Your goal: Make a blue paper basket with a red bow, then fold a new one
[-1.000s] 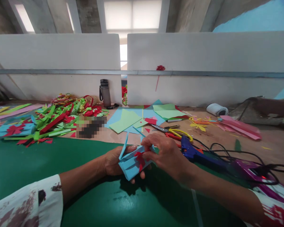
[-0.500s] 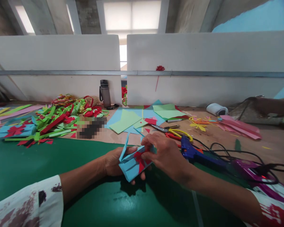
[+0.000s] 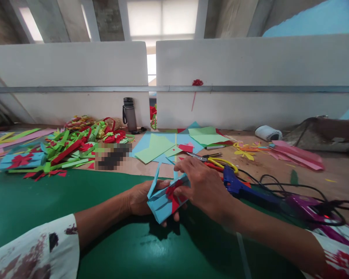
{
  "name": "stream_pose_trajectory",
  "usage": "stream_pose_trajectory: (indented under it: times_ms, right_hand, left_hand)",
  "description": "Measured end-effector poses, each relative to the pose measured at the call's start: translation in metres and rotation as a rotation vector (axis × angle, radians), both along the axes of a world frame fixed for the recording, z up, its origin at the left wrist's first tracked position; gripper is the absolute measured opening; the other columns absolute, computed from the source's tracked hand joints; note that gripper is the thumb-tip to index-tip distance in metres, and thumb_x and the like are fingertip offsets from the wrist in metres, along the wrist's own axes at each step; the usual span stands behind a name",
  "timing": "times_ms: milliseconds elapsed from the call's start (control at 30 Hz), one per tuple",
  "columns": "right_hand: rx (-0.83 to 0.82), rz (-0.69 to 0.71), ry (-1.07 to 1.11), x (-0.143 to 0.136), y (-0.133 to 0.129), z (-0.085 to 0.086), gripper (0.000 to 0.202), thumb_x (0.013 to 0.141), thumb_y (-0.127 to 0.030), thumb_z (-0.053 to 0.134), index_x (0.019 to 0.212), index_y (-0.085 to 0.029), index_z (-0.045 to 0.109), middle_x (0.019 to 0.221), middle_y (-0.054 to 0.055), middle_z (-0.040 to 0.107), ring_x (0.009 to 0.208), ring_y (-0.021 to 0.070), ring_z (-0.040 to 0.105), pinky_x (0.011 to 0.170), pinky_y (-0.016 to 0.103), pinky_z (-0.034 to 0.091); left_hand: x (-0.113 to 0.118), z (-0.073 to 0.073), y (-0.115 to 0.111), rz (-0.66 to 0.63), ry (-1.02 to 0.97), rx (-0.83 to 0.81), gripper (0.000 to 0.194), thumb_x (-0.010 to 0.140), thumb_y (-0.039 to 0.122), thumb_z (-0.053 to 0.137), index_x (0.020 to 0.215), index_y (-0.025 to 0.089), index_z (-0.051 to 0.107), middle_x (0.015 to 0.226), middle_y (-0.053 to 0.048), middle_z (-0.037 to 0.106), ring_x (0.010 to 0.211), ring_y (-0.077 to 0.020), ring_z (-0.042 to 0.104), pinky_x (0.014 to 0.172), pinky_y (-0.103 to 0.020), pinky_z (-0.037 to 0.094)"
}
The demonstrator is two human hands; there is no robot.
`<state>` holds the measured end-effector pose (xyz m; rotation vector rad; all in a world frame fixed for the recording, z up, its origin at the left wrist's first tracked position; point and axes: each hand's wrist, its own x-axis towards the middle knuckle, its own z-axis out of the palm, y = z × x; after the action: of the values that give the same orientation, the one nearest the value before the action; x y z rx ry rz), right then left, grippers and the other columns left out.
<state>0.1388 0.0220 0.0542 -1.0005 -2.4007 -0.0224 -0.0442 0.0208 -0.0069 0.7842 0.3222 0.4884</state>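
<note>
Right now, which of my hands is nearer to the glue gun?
Right. Your right hand, at the paper bag, is just left of the glue gun; your left hand, holding the bag, is farther left of it.

Glue gun [image 3: 246, 190] tight beside right hand [image 3: 205, 186]

Glare whitens the far window [image 3: 163, 17]; the foreground is dimmer. A dark shadow lies on the glossy green mat [image 3: 119, 248] below the left hand [image 3: 141, 198] and blue paper box [image 3: 159, 209]. Edges look stretched and soft; one block [image 3: 113, 157] is pixelated.
</note>
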Motion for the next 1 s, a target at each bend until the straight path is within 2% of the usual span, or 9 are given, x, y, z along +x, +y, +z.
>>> stream_pose_trajectory:
  times_ms: [133,267,433,533,800,1000]
  right_hand:
    - [0.033,-0.020,-0.008,-0.0001,0.0000,0.0008,0.049,0.066,-0.012,0.068,0.111,-0.021,0.052,0.110,0.008,0.056,0.104,0.0273,0.052,0.076,0.041,0.050]
    - [-0.005,0.006,0.044,-0.0017,-0.0028,0.0037,0.058,0.065,-0.009,0.066,0.119,-0.021,0.048,0.115,0.010,0.051,0.109,0.0275,0.049,0.085,0.044,0.049]
    - [-0.084,0.022,0.050,-0.0024,-0.0030,0.0031,0.074,0.064,-0.009,0.068,0.132,-0.014,0.040,0.137,0.016,0.037,0.127,0.0306,0.034,0.105,0.048,0.031]
    - [-0.167,0.040,0.065,-0.0013,-0.0015,0.0025,0.075,0.066,-0.011,0.064,0.136,-0.015,0.035,0.140,0.015,0.037,0.131,0.0296,0.029,0.108,0.050,0.025]
    - [-0.395,0.047,0.194,0.0025,0.0043,0.0007,0.079,0.064,-0.020,0.067,0.137,-0.015,0.037,0.138,0.014,0.041,0.128,0.0293,0.035,0.104,0.048,0.030]
    - [-0.525,0.056,0.273,0.0045,0.0064,0.0002,0.076,0.064,-0.019,0.068,0.135,-0.013,0.042,0.135,0.014,0.045,0.125,0.0278,0.040,0.104,0.042,0.033]
  left_hand:
    - [0.0000,-0.0008,0.0007,-0.010,-0.004,0.005,0.048,0.078,0.048,0.063,0.108,0.010,0.058,0.098,-0.015,0.065,0.077,-0.0250,0.067,0.050,-0.028,0.055]
    - [-0.0001,-0.0014,0.0006,-0.005,-0.004,0.005,0.048,0.081,0.047,0.060,0.109,0.009,0.058,0.099,-0.016,0.064,0.077,-0.0250,0.067,0.052,-0.030,0.056]
    - [0.0002,-0.0012,0.0003,-0.006,-0.009,0.024,0.045,0.083,0.046,0.058,0.110,0.010,0.058,0.099,-0.015,0.065,0.076,-0.0244,0.067,0.051,-0.028,0.055]
    - [0.0002,-0.0014,0.0006,-0.013,0.001,0.024,0.046,0.082,0.048,0.058,0.108,0.010,0.059,0.100,-0.016,0.065,0.077,-0.0242,0.067,0.051,-0.028,0.055]
    - [-0.0014,-0.0026,0.0004,-0.004,-0.014,0.001,0.050,0.079,0.049,0.061,0.110,0.010,0.059,0.096,-0.015,0.066,0.077,-0.0247,0.066,0.050,-0.028,0.054]
    - [-0.0027,-0.0056,0.0021,-0.002,-0.008,-0.021,0.052,0.079,0.051,0.060,0.111,0.010,0.059,0.099,-0.016,0.066,0.077,-0.0250,0.066,0.051,-0.029,0.054]
